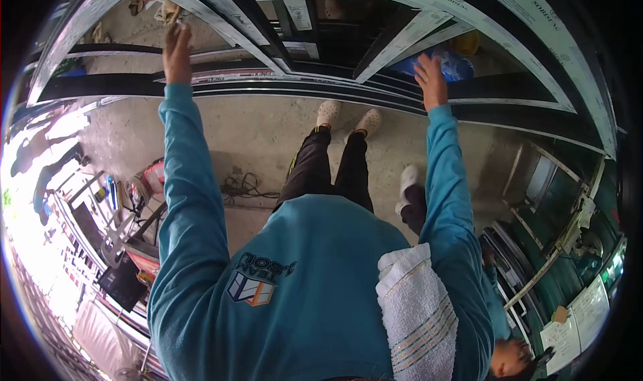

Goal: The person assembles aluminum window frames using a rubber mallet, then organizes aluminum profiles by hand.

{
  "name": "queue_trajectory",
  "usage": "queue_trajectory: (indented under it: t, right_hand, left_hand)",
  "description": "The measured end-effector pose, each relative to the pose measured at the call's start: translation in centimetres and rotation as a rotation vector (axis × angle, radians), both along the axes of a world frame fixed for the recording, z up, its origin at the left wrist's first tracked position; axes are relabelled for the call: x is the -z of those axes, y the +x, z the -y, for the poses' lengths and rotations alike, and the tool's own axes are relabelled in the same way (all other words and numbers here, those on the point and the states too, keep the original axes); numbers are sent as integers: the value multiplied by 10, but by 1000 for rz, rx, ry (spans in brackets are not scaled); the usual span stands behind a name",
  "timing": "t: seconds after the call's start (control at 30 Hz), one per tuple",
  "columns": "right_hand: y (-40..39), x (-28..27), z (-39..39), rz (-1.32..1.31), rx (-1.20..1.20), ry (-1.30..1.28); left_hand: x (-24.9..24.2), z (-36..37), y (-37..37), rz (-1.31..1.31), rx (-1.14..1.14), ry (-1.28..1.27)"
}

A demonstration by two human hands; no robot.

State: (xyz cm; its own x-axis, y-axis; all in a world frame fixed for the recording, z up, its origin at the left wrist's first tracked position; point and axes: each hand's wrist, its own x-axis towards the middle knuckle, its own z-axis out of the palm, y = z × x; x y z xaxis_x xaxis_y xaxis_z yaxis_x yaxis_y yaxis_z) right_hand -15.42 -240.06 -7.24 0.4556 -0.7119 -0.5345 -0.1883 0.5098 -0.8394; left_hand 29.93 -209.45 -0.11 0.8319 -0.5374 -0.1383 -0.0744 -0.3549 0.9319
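A large black metal window or door frame (pixel 492 90) with white printed protective film stands across the top of the view. My left hand (pixel 177 54) reaches up at the left part of the frame, fingers stretched out and holding nothing. On the other side, my right hand (pixel 431 80) is raised at the right part of the frame, its fingers apart. Behind the right hand's fingertips lies a blue plastic-looking bundle (pixel 459 66). Slanted film-covered bars (pixel 408 43) cross the frame between the two hands.
A coil of dark cable (pixel 248 187) lies on the concrete floor. Tools and a cluttered bench (pixel 127 247) stand at the left. To the right is a metal rack (pixel 546 240). Another person (pixel 512 357) is close at my right, with a pale shoe (pixel 410 178) near my feet.
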Motion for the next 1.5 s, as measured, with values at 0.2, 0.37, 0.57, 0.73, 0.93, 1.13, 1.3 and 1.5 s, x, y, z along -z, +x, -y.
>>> queue_trajectory:
  t: [0.2, 0.37, 0.57, 0.73, 0.93, 1.13, 1.3, 1.5]
  right_hand:
    - [-38, -17, -5, -116, -14, 59]
    - [-39, -58, 24, 23, 38, -9]
    - [-5, -135, 60, 268, 219, -166]
    - [5, -159, 66, 456, 301, -106]
    - [6, -172, 37, 455, 349, -97]
    - [-12, -163, 33, 428, 288, -40]
    - [-12, -164, 26, 440, 335, 16]
    - [-14, -161, 17, 504, 317, 34]
  left_hand:
    - [-72, 31, 25, 44, -18, -431]
    - [-67, 56, 44, 164, 157, -436]
    - [-63, 78, 46, -40, -60, -516]
    - [-59, 77, 34, -60, -214, -506]
    - [-65, 60, 1, 92, -302, -419]
    - [-50, 34, 13, 358, -166, -179]
    - [-71, 41, -2, 186, -207, -192]
    - [-57, 29, 12, 610, -71, -4]
